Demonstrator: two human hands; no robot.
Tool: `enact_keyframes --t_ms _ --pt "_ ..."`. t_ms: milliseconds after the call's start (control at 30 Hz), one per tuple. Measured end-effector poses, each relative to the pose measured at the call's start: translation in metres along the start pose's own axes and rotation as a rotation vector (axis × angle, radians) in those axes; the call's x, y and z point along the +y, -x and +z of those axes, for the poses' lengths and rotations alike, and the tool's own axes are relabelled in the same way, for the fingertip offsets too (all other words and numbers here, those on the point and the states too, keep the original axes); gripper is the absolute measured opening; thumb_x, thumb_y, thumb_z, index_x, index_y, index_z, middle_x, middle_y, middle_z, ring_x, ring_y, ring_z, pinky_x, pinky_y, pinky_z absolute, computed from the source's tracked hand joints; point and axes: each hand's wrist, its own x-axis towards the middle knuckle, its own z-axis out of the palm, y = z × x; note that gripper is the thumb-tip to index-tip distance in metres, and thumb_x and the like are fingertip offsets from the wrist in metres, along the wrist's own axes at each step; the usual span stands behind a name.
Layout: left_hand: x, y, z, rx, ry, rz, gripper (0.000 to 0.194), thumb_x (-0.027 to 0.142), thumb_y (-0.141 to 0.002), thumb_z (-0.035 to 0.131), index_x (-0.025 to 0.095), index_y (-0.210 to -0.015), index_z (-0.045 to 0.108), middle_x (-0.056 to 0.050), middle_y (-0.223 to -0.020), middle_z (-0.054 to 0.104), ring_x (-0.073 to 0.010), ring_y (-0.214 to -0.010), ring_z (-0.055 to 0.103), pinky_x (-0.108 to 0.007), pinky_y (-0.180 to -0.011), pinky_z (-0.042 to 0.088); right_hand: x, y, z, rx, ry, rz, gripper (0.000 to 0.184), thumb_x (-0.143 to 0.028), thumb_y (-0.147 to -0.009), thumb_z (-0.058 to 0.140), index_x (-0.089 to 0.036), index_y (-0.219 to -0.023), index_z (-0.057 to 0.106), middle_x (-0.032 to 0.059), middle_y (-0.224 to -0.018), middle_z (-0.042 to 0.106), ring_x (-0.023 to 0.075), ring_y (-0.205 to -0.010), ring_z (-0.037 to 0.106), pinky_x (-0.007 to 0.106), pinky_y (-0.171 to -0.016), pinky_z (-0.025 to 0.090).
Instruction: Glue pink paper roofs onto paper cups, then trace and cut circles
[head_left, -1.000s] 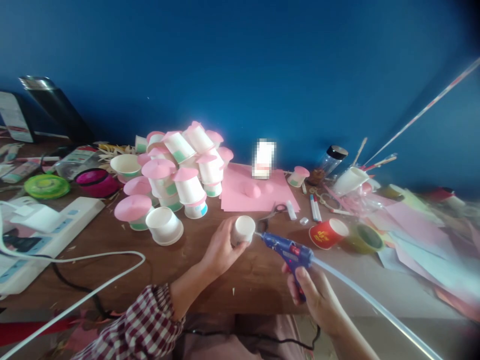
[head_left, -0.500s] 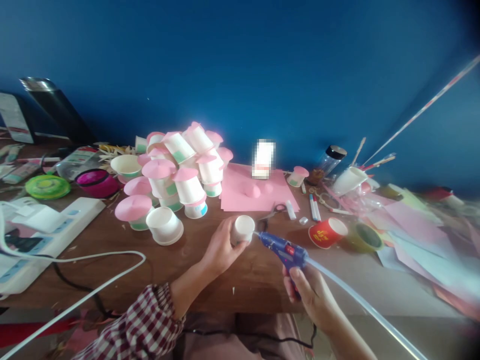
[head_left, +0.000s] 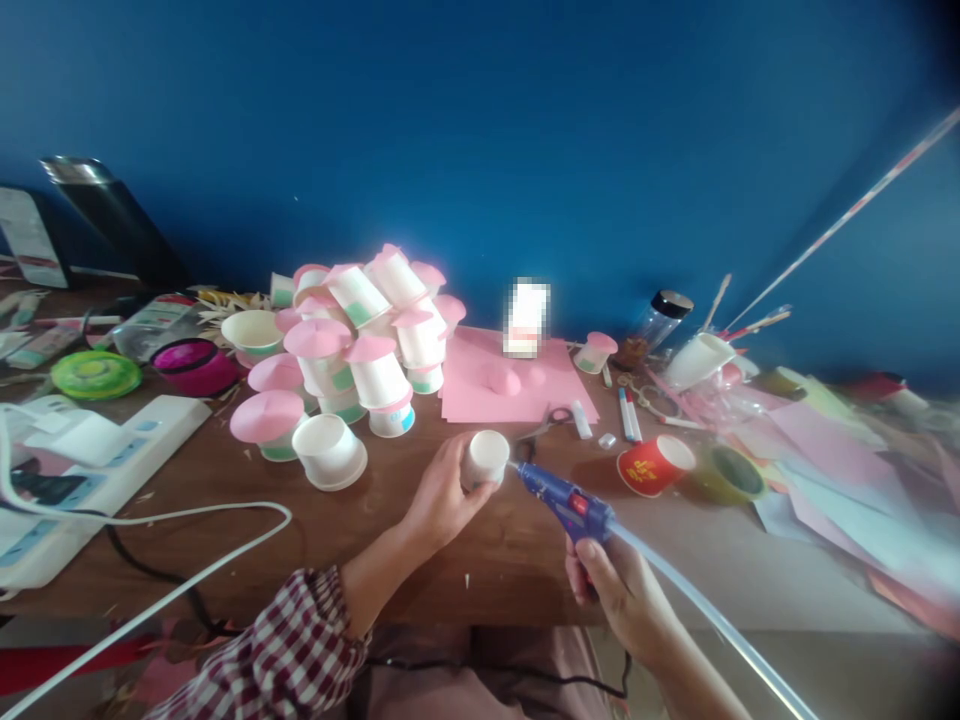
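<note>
My left hand (head_left: 442,500) is closed around a small white paper cup (head_left: 488,460), just above the wooden table. In my right hand (head_left: 619,580) is a blue hot glue gun (head_left: 566,502), fingers wrapped round its handle. Its nozzle points left at the cup's right side, touching or nearly so; I cannot tell which. A long clear glue stick (head_left: 705,605) trails from the back of the gun. Left of my left hand stands another white paper cup (head_left: 328,450), in front of a heap of white cups with pink paper cone tops (head_left: 316,338).
Pink paper sheets (head_left: 465,395) lie at the back, with scissors (head_left: 559,415) at their front edge. A red paper cup (head_left: 656,466) and a roll of tape (head_left: 739,472) sit at right. A power strip (head_left: 161,425) and white cable (head_left: 217,512) occupy the left.
Almost nothing differs. The glue stick's rear end has swung slightly left, while both hands, the cup and the glue gun stay nearly in place.
</note>
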Motion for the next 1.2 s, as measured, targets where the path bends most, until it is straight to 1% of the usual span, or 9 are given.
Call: enact_keyframes --t_ms 167,300,400,567,700,900,1000,1100,1200 --pt "0.0019 -0.0005 -0.0007 -0.01 0.001 -0.016 0.048 0.025 -0.073 0.066 0.022 -0.117 0.048 -0.007 -0.109 0.06 -0.0231 -0.1 0.057 -0.037 -0.086 0.048 -0.0037 0.0001 0.0013 -0.003 -0.011 0.0 0.055 -0.059 -0.091 0.033 -0.018 -0.058 0.051 0.001 -0.053 0.052 0.0129 -0.051 0.046 0.026 -0.053 0.035" --pt "0.0025 -0.0002 -0.0011 -0.009 0.0 -0.011 0.047 0.025 -0.073 0.066 0.021 -0.117 0.047 -0.008 -0.111 0.06 -0.024 -0.102 0.057 -0.039 -0.088 0.047 -0.0057 0.0005 0.0004 0.001 -0.006 -0.006 0.055 -0.059 -0.09 0.036 -0.018 -0.056 0.05 0.0012 -0.053 0.052 0.0127 -0.051 0.046 0.026 -0.053 0.036" --pt "0.0018 0.0001 -0.001 -0.004 0.007 -0.002 0.048 0.025 -0.073 0.065 0.021 -0.118 0.047 -0.009 -0.112 0.059 -0.0248 -0.103 0.056 -0.041 -0.089 0.047 -0.0029 0.0016 0.0012 -0.015 -0.062 0.025 0.054 -0.06 -0.09 0.035 -0.017 -0.063 0.053 0.0014 -0.054 0.053 0.0131 -0.051 0.048 0.026 -0.053 0.038" --pt "-0.0006 0.0002 0.0001 0.002 -0.004 -0.005 0.049 0.025 -0.072 0.067 0.021 -0.118 0.048 -0.008 -0.112 0.059 -0.0248 -0.103 0.057 -0.04 -0.088 0.047 -0.0009 0.0015 0.004 0.001 -0.227 0.043 0.049 -0.061 -0.089 0.035 -0.016 -0.085 0.054 -0.002 -0.053 0.051 0.0121 -0.047 0.046 0.026 -0.051 0.037" --pt "-0.0018 0.0008 0.0009 0.001 -0.004 -0.004 0.049 0.025 -0.072 0.067 0.021 -0.117 0.048 -0.008 -0.112 0.06 -0.0245 -0.103 0.057 -0.039 -0.088 0.047 -0.0055 -0.0009 0.0049 0.015 -0.228 0.022 0.047 -0.059 -0.091 0.035 -0.016 -0.09 0.052 -0.003 -0.051 0.05 0.0119 -0.047 0.045 0.026 -0.051 0.036" --pt "0.0005 0.0014 -0.0002 -0.008 0.004 -0.011 0.049 0.026 -0.073 0.066 0.021 -0.118 0.047 -0.008 -0.112 0.059 -0.0239 -0.103 0.057 -0.039 -0.088 0.047 -0.0051 -0.0015 0.0052 -0.007 -0.214 0.024 0.049 -0.06 -0.09 0.035 -0.015 -0.085 0.054 -0.0021 -0.051 0.051 0.012 -0.047 0.046 0.026 -0.052 0.036" --pt "0.0017 0.0007 -0.0009 -0.005 0.005 -0.013 0.05 0.025 -0.073 0.067 0.021 -0.118 0.047 -0.008 -0.113 0.059 -0.0237 -0.103 0.056 -0.038 -0.088 0.047 -0.0028 -0.001 0.0041 -0.014 -0.164 0.024 0.052 -0.06 -0.091 0.033 -0.016 -0.074 0.054 -0.0001 -0.053 0.052 0.0124 -0.049 0.047 0.026 -0.053 0.037" --pt "0.002 0.0001 -0.001 -0.007 0.01 -0.008 0.049 0.026 -0.073 0.066 0.021 -0.118 0.047 -0.008 -0.113 0.059 -0.0235 -0.103 0.057 -0.037 -0.087 0.047 -0.0028 -0.0004 0.0028 -0.027 -0.102 0.026 0.055 -0.06 -0.091 0.032 -0.017 -0.061 0.051 0.0015 -0.054 0.052 0.0126 -0.051 0.048 0.026 -0.053 0.037" --pt "0.0017 -0.0001 -0.0009 -0.012 0.01 -0.008 0.048 0.027 -0.074 0.066 0.021 -0.118 0.047 -0.008 -0.112 0.059 -0.0237 -0.102 0.057 -0.038 -0.086 0.047 -0.0033 0.001 0.0019 -0.024 -0.048 0.023 0.055 -0.059 -0.091 0.034 -0.017 -0.058 0.05 0.0017 -0.054 0.053 0.0127 -0.052 0.048 0.026 -0.055 0.038"
